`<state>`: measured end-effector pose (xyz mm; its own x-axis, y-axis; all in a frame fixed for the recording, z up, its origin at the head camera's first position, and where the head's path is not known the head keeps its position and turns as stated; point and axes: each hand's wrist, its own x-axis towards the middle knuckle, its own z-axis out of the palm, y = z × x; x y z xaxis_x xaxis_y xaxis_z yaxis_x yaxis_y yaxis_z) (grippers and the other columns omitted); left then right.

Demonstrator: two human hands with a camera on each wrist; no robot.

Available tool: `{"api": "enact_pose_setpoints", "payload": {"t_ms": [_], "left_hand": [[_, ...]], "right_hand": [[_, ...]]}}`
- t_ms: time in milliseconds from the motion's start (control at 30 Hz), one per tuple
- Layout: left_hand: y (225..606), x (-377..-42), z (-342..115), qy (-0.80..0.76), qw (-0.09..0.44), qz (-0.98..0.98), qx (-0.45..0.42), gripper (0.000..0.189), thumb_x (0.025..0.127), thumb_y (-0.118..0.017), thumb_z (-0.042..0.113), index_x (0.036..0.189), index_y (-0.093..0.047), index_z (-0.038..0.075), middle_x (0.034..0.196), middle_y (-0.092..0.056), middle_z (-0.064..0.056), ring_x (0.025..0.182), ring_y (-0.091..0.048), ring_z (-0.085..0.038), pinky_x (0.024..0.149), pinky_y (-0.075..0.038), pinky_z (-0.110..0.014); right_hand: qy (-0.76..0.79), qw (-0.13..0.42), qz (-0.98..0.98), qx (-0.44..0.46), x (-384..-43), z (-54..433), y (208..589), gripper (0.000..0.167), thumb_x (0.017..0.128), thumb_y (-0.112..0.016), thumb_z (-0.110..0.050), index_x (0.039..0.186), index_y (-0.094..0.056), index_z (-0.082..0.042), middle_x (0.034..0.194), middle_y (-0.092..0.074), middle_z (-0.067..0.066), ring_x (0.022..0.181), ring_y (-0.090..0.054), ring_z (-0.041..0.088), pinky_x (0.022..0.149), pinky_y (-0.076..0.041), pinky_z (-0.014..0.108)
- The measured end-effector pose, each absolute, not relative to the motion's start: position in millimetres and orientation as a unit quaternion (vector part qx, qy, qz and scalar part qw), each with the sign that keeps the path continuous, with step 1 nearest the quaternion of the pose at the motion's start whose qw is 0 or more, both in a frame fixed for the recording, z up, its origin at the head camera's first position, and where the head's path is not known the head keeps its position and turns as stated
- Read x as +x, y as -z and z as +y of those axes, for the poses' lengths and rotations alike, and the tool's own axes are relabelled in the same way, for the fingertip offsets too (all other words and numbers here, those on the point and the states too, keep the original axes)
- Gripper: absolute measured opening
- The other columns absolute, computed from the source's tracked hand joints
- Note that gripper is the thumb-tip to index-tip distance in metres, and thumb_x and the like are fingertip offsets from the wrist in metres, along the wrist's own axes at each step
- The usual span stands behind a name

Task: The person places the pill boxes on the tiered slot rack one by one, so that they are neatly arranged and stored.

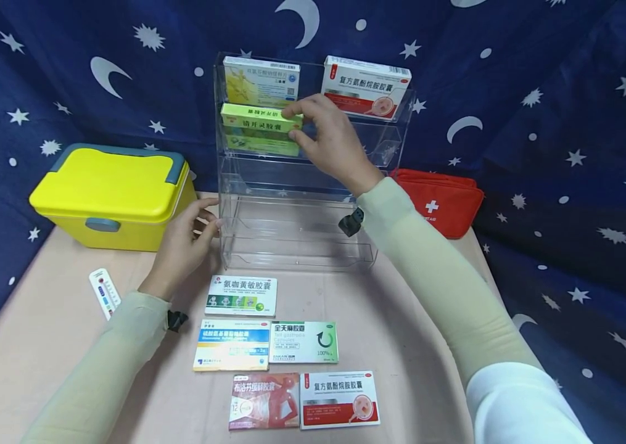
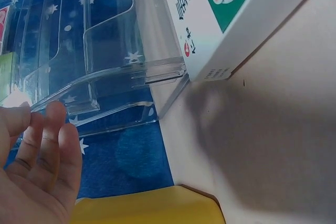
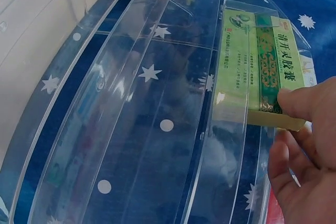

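A clear tiered acrylic rack [image 1: 313, 262] stands upright at the back of the table. Between the thumb and fingers of my right hand [image 1: 335, 139] is the right end of a green medicine box [image 1: 259, 123], pinched there. That box sits in the rack's second tier from the top, as the right wrist view also shows [image 3: 247, 61]. My left hand [image 1: 185, 240] holds the rack's left side edge, and the left wrist view has its thumb and fingertips at the clear plastic. On the top tier are a yellow-and-white medicine box [image 1: 263, 83] and a red-and-white one [image 1: 366, 89].
Several medicine boxes lie flat before the rack, among them a white-and-green box [image 1: 241, 296] and a pink box [image 1: 264, 401]. Left stands a yellow case [image 1: 107, 191], with a thermometer card [image 1: 104, 293] nearby. A red first-aid pouch [image 1: 446, 203] is right of the rack.
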<state>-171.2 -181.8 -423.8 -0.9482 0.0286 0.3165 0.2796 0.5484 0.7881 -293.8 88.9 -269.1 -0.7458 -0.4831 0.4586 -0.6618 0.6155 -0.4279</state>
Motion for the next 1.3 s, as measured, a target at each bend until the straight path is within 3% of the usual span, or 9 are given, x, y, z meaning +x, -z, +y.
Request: {"api": "enact_pose_setpoints", "payload": {"t_ms": [133, 300, 367, 600, 733, 867, 1100, 1300], "left_hand": [[424.0, -170.7, -179.9, 0.466, 0.13, -0.871, -0.086, 0.042, 0.102, -0.063, 0.012, 0.143, -0.054, 0.009, 0.103, -0.064, -0.008, 0.086, -0.064, -0.024, 0.08, -0.055, -0.042], [424.4, -169.4, -177.0, 0.467, 0.122, -0.872, -0.082, 0.042, 0.102, -0.064, 0.011, 0.142, -0.054, 0.01, 0.104, -0.064, -0.007, 0.086, -0.063, -0.023, 0.08, -0.055, -0.041], [424.1, -169.4, -176.0, 0.467, 0.12, -0.872, -0.083, 0.043, 0.102, -0.064, 0.011, 0.143, -0.053, 0.011, 0.104, -0.064, -0.007, 0.086, -0.063, -0.022, 0.08, -0.055, -0.041], [423.8, -168.9, -177.8, 0.464, 0.119, -0.874, -0.077, 0.042, 0.103, -0.063, 0.016, 0.144, -0.053, 0.012, 0.104, -0.064, -0.006, 0.085, -0.063, -0.021, 0.076, -0.054, -0.032], [423.8, -166.4, -180.7, 0.464, 0.12, -0.875, -0.07, 0.042, 0.103, -0.062, 0.016, 0.144, -0.053, 0.012, 0.103, -0.064, -0.007, 0.084, -0.065, -0.026, 0.073, -0.052, -0.024], [423.7, -166.0, -181.3, 0.464, 0.12, -0.875, -0.066, 0.042, 0.103, -0.062, 0.018, 0.144, -0.052, 0.012, 0.102, -0.064, -0.007, 0.084, -0.064, -0.027, 0.072, -0.052, -0.023], [422.4, -167.0, -178.6, 0.465, 0.127, -0.874, -0.065, 0.042, 0.104, -0.061, 0.019, 0.144, -0.053, 0.012, 0.102, -0.064, -0.008, 0.083, -0.064, -0.029, 0.071, -0.052, -0.024], [421.0, -168.1, -175.5, 0.463, 0.123, -0.875, -0.066, 0.042, 0.104, -0.061, 0.018, 0.144, -0.052, 0.012, 0.103, -0.064, -0.007, 0.084, -0.065, -0.026, 0.072, -0.052, -0.023]], "right_hand": [[-0.279, 0.185, -0.887, 0.319, -282.8, 96.7, 269.6, 0.025, 0.099, -0.068, -0.019, 0.123, -0.071, -0.014, 0.132, -0.053, 0.001, 0.12, -0.049, 0.011, 0.1, -0.042, 0.025], [-0.326, 0.184, -0.865, 0.334, -245.5, 125.0, 286.2, 0.022, 0.098, -0.07, -0.022, 0.118, -0.073, -0.013, 0.132, -0.055, 0.001, 0.114, -0.052, 0.014, 0.078, -0.049, 0.033], [-0.351, 0.15, -0.86, 0.338, -223.8, 141.7, 303.1, 0.021, 0.097, -0.071, -0.02, 0.117, -0.073, -0.013, 0.129, -0.058, 0.0, 0.108, -0.055, 0.016, 0.069, -0.049, 0.035], [-0.347, -0.028, -0.879, 0.326, -142.4, 199.8, 397.7, 0.026, 0.093, -0.073, -0.009, 0.118, -0.07, -0.015, 0.115, -0.064, -0.004, 0.096, -0.06, 0.019, 0.074, -0.054, 0.037], [-0.34, -0.101, -0.885, 0.3, -105.0, 218.5, 437.4, 0.032, 0.093, -0.076, -0.017, 0.124, -0.068, -0.015, 0.108, -0.063, -0.001, 0.089, -0.059, 0.021, 0.071, -0.051, 0.03], [-0.327, -0.125, -0.894, 0.281, -80.1, 223.0, 454.0, 0.044, 0.092, -0.078, -0.032, 0.131, -0.066, -0.014, 0.111, -0.062, -0.002, 0.082, -0.058, 0.019, 0.066, -0.049, 0.027], [-0.275, -0.131, -0.912, 0.273, -64.1, 215.2, 462.9, 0.063, 0.087, -0.079, -0.047, 0.139, -0.062, -0.016, 0.138, -0.051, -0.004, 0.117, -0.048, 0.007, 0.095, -0.05, 0.035], [-0.26, -0.129, -0.916, 0.277, -63.2, 210.4, 465.7, 0.06, 0.085, -0.082, -0.046, 0.136, -0.064, -0.019, 0.141, -0.048, -0.001, 0.127, -0.042, 0.011, 0.1, -0.048, 0.039]]}}
